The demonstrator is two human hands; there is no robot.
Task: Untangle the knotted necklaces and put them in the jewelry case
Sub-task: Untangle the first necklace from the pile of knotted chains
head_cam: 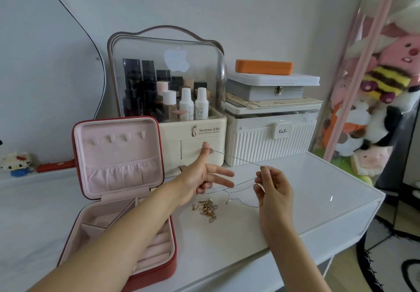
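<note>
Over the white tabletop (pixel 306 191), the thin silver chain (pixel 236 158) runs taut from about 10 o'clock to 4 o'clock, pinched up high by the left hand (pixel 200 175) (its other fingers spread) and at the low end by the right hand (pixel 273 188), with slack loops hanging between them. A gold tangle (pixel 208 207) lies at roughly 6 o'clock under the hands, untouched. Jewelry case (pixel 118 191) sits open at 9 o'clock, nearer the left hand, and its compartments look empty as far as the arm lets me see.
</note>
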